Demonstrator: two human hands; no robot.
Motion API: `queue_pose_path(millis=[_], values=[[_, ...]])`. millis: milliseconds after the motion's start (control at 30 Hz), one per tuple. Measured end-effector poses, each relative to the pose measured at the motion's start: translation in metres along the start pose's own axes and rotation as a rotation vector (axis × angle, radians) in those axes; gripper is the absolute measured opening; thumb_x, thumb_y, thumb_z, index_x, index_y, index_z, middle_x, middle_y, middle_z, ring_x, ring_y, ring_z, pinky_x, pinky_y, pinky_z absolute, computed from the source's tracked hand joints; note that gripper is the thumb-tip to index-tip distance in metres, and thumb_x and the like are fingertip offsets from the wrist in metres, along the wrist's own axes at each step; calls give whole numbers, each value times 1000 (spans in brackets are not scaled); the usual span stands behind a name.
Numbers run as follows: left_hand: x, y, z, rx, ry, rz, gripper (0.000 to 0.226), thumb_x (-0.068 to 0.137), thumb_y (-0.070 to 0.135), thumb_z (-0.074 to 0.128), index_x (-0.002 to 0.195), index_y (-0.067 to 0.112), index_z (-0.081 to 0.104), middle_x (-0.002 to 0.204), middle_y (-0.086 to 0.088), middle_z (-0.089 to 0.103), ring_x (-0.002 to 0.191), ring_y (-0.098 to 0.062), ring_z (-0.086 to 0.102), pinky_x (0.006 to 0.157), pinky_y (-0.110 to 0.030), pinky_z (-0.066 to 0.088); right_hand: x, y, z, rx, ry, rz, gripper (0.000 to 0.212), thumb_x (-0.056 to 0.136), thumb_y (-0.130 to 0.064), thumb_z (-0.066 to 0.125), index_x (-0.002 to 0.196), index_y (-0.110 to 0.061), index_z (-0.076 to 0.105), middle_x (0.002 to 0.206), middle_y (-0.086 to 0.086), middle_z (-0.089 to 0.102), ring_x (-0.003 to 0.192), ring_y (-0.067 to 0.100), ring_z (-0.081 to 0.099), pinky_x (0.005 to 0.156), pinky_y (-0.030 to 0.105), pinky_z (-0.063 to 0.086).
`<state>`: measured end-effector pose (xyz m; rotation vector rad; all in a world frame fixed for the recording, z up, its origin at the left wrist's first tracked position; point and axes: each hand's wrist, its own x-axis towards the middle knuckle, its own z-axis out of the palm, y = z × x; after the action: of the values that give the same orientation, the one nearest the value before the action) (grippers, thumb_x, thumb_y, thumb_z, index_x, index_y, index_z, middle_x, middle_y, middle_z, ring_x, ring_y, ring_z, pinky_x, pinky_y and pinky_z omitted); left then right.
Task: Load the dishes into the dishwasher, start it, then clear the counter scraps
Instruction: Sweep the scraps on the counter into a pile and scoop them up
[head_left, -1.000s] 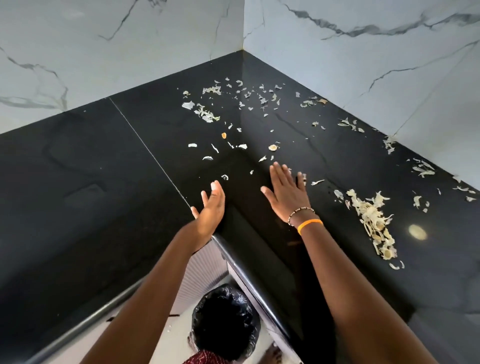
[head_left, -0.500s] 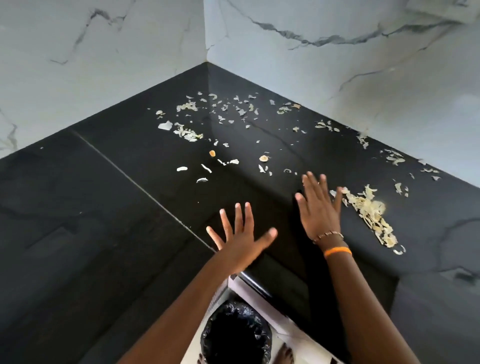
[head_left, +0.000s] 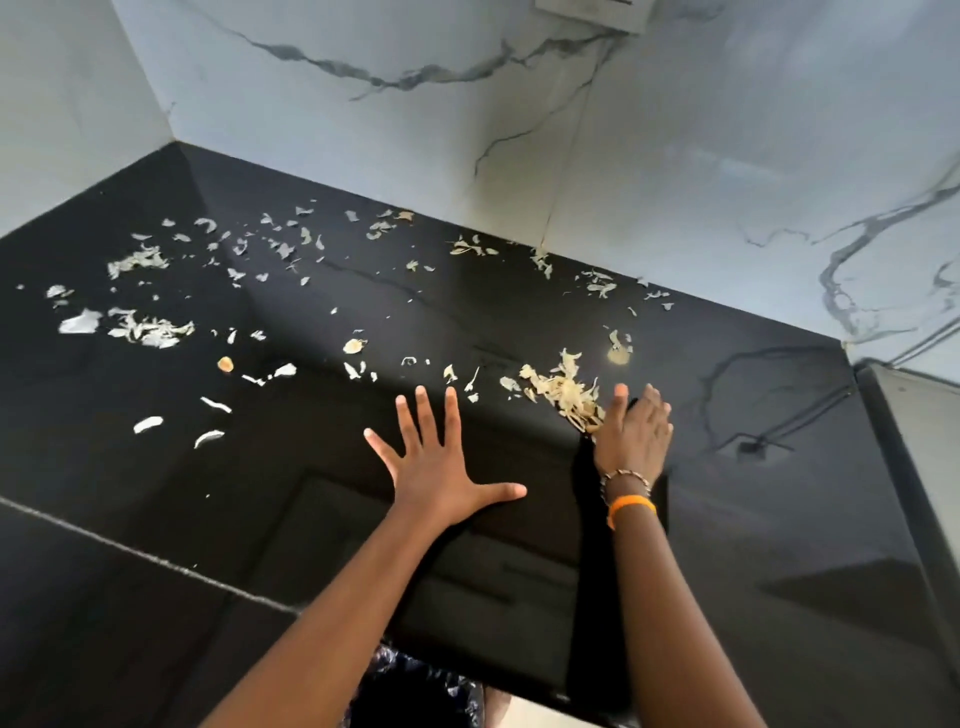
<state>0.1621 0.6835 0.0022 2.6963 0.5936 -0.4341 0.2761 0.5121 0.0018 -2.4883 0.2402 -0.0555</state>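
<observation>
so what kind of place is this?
Most likely a home kitchen: a glossy black stone counter set in a corner, white marble-look walls, pale food scraps strewn across it, and a black-lined bin below the edge.

Bright, even daylight; the glossy black bench (head_left: 779, 519) mirrors the marble wall (head_left: 727, 182). Wide-angle bending at the edges, mild softness overall.

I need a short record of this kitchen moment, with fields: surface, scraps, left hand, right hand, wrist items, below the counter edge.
surface: black counter, marble walls behind
scraps: pale peels scattered; biggest pile beside the right hand
left hand: open, fingers spread, holds nothing
right hand: open, its edge against the pile
wrist items: beaded bracelet, orange band, right wrist
below the counter edge: dark bag, partly hidden
</observation>
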Motion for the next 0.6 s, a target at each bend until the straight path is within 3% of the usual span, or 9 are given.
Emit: queue_pose_path(millis=[100, 167, 233, 300, 400, 467, 533, 600], values=[[9, 6, -3, -13, 7, -13, 143, 33, 100, 29, 128, 25, -47, 145, -12, -42, 128, -33, -43, 95, -70, -21, 8, -41, 23, 124, -62, -32, 54, 100, -36, 21, 143, -5, 29, 151, 16, 28, 141, 30, 19, 115, 42, 13], [16, 10, -5, -30, 11, -31, 144, 31, 100, 31, 123, 27, -52, 143, -10, -44, 124, -31, -47, 94, -69, -23, 5, -71, 39, 318, -221, -122, 49, 100, -34, 22, 139, -8, 36, 146, 12, 37, 138, 29, 27, 113, 40, 18], [25, 16, -8, -34, 18, -55, 143, 30, 100, 33, 117, 28, -55, 142, -8, -46, 123, -30, -48, 93, -69, -24, 6, -90, 41, 671, -423, -123, 52, 101, -40, 23, 145, -13, 30, 151, 3, 31, 141, 16, 24, 118, 33, 14], [33, 19, -9, -32, 20, -61, 143, 30, 100, 33, 116, 27, -55, 142, -9, -46, 124, -31, -48, 92, -68, -24, 22, -86, 33, 806, -403, -129, 52, 101, -39, 23, 145, -13, 26, 153, 2, 26, 141, 11, 21, 118, 31, 12], [42, 23, -9, -31, 34, -68, 147, 25, 102, 24, 125, 25, -50, 142, -11, -45, 125, -31, -47, 92, -66, -25, 72, -53, 12, 465, -179, -180, 53, 100, -41, 26, 144, -12, 28, 151, 7, 30, 140, 21, 24, 117, 38, 8], [49, 27, -11, -32, 44, -80, 149, 21, 102, 20, 129, 24, -48, 142, -11, -45, 125, -31, -46, 94, -66, -24, 109, -25, -2, 270, -88, -105, 62, 94, -46, 28, 143, -8, 29, 149, 12, 31, 139, 25, 25, 114, 40, 8], [59, 32, -15, -33, 44, -86, 149, 23, 102, 22, 129, 24, -47, 142, -12, -44, 126, -32, -45, 94, -68, -23, 131, -10, -5, 70, -105, -82, 63, 96, -46, 25, 145, -7, 23, 153, 13, 23, 143, 24, 16, 116, 40, 5], [72, 38, -20, -38, 45, -96, 149, 24, 102, 24, 131, 24, -46, 144, -13, -42, 128, -33, -43, 95, -68, -22, 138, -12, 5, -157, -180, -185, 57, 99, -40, 20, 147, -9, 20, 156, 10, 17, 144, 23, 9, 117, 42, 5]])
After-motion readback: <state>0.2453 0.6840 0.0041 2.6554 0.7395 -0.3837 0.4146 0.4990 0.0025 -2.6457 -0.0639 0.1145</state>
